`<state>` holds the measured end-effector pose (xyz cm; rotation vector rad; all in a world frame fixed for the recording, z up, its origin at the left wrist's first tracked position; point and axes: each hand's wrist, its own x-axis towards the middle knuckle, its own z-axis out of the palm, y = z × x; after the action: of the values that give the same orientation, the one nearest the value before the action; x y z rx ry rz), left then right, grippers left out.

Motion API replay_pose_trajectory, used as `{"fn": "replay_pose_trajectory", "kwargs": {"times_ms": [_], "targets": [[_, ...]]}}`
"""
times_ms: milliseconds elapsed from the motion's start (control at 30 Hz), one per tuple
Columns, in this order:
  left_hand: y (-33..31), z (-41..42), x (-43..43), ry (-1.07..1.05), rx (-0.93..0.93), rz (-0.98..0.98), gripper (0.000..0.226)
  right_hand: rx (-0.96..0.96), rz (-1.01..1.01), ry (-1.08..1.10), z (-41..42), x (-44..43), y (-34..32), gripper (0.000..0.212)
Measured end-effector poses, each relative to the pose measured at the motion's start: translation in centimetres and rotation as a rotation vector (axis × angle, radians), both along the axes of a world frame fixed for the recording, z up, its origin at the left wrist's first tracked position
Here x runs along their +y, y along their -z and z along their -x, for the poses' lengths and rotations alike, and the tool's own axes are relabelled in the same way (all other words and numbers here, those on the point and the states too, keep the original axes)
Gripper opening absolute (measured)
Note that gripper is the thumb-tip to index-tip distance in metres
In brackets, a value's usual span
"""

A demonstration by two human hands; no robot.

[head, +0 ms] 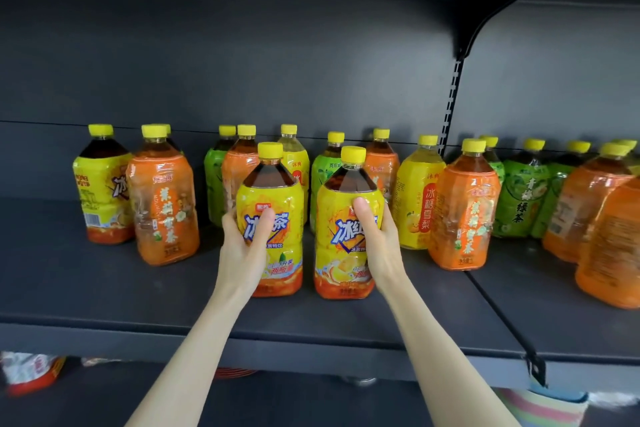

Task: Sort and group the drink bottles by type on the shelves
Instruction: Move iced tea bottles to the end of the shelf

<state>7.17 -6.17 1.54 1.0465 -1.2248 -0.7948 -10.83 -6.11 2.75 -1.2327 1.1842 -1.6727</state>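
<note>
- Two bare forearms reach up from the bottom edge towards the shelf (104, 288).
- The left hand (246, 239) grasps a yellow-label tea bottle (273, 194), with the thumb across the label front and the fingers round the left side.
- The right hand (375, 236) grasps a second yellow-label tea bottle (332, 218) of the same kind, with the thumb on the label.
- Both held bottles are upright and side by side near the middle of the shelf, in front of the other bottles. They are close together but not touching.
- Further back on the left, an orange-label bottle (164, 204) stands just beside a third yellow-label bottle (100, 191).
- Behind the hands, green-label bottles (213, 177) and orange ones stand mixed together.
- To the right stand a pear-drink bottle (415, 204), another orange bottle (462, 215) and green tea bottles (521, 201).
- All the caps are yellow.
- The dark back panel (242, 62) rises behind the bottles.
</note>
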Motion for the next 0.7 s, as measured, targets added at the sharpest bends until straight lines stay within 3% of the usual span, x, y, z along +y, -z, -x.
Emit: {"fn": "replay_pose_trajectory", "kwargs": {"times_ms": [133, 233, 300, 400, 433, 567, 667, 700], "targets": [[0.0, 1.6, 0.9, -0.021, 0.043, 0.072, 0.065, -0.026, -0.034, 0.074, -0.4, 1.4, -0.3, 0.107], [-0.4, 2.9, 2.2, 0.005, 0.102, 0.090, 0.059, -0.026, 0.026, 0.166, 0.9, 3.0, -0.5, 0.078], [-0.9, 4.2, 3.2, 0.037, 0.117, 0.114, 0.059, 0.013, 0.058, 0.195, 2.5, 4.4, -1.1, 0.091], [-2.4, 7.2, 5.1, 0.108, 0.096, 0.161, 0.056, 0.029, 0.157, 0.272, 5.5, 7.3, -2.6, 0.059], [-2.9, 8.6, 5.9, 0.138, 0.101, 0.172, 0.054, 0.023, 0.171, 0.300, 6.9, 8.4, -3.1, 0.057], [-4.1, 14.9, 8.9, 0.248, 0.087, 0.203, 0.038, 0.029, 0.215, 0.432, 13.3, 14.0, -4.2, 0.066], [-4.1, 21.0, 12.3, 0.357, 0.077, 0.211, 0.041, 0.024, 0.160, 0.572, 18.6, 18.9, -4.1, 0.103], [-3.8, 23.2, 13.8, 0.401, 0.094, 0.207, 0.042, 0.030, 0.160, 0.594, 20.7, 20.9, -3.7, 0.103]]}}
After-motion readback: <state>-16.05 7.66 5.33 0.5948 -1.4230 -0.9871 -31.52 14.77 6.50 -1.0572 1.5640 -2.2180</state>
